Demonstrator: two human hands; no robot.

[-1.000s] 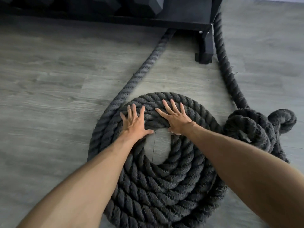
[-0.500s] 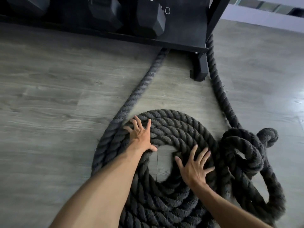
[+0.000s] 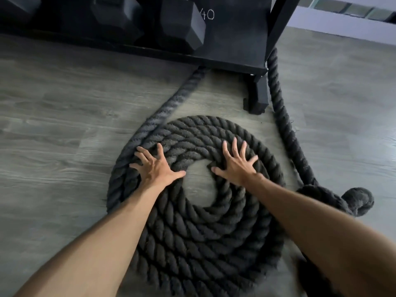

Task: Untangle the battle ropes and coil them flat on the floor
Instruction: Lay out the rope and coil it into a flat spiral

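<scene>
A thick black battle rope lies in a flat spiral coil (image 3: pixel 199 234) on the grey wood floor, with a bare patch of floor at its centre. My left hand (image 3: pixel 155 168) presses flat on the coil's left upper turns, fingers spread. On the right upper turns my right hand (image 3: pixel 235 166) presses the same way, fingers spread. One strand (image 3: pixel 171 106) runs from the coil up under the black rack. A second strand (image 3: pixel 282 118) comes down past the rack's foot to a tangled bunch (image 3: pixel 351 200) at the right, partly hidden by my right forearm.
A black dumbbell rack (image 3: pixel 233 61) stands at the far edge, with hex dumbbells (image 3: pixel 182 24) on it and a foot (image 3: pixel 257 97) close to the coil. Grey plank floor (image 3: pixel 53 136) stretches to the left. A pale wall base (image 3: pixel 342 33) runs at the upper right.
My right hand has moved from the coil's lower right up to its upper right turns. My left hand stays on the upper left. The view has shifted slightly.
</scene>
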